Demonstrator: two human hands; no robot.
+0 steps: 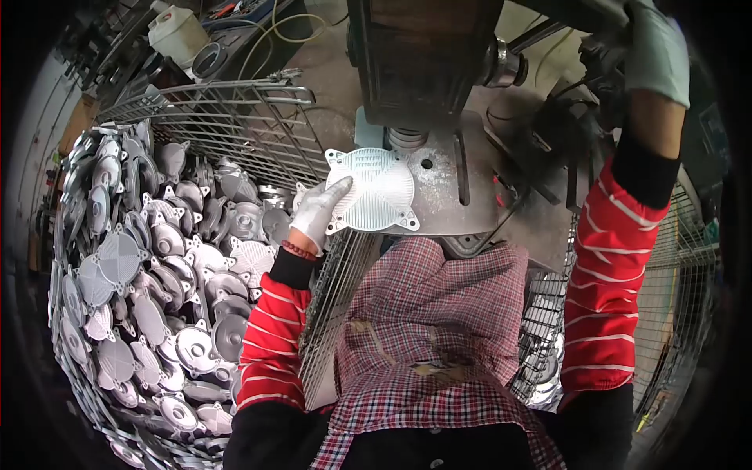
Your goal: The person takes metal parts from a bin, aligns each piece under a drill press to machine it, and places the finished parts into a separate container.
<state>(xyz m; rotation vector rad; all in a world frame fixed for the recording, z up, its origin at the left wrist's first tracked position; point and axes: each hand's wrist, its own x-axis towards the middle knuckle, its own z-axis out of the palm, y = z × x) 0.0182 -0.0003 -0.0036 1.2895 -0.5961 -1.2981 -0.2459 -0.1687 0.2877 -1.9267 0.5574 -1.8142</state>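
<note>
A round silver metal plate with corner lugs and a ribbed face (376,190) is held at its left side by my gloved left hand (319,213), thumb on top. It lies over the left part of the machine's flat metal table (446,184), just below the dark machine head (423,63). My right hand (658,59), in a pale glove, is raised at the upper right by dark machine parts; its fingers are hidden at the frame's edge.
A wire basket (211,113) on the left is heaped with similar metal parts (188,282). Another wire basket (674,298) stands at the right. A whitish plastic jug (176,35) and hoses are at the upper left. A checked apron (431,329) covers my lap.
</note>
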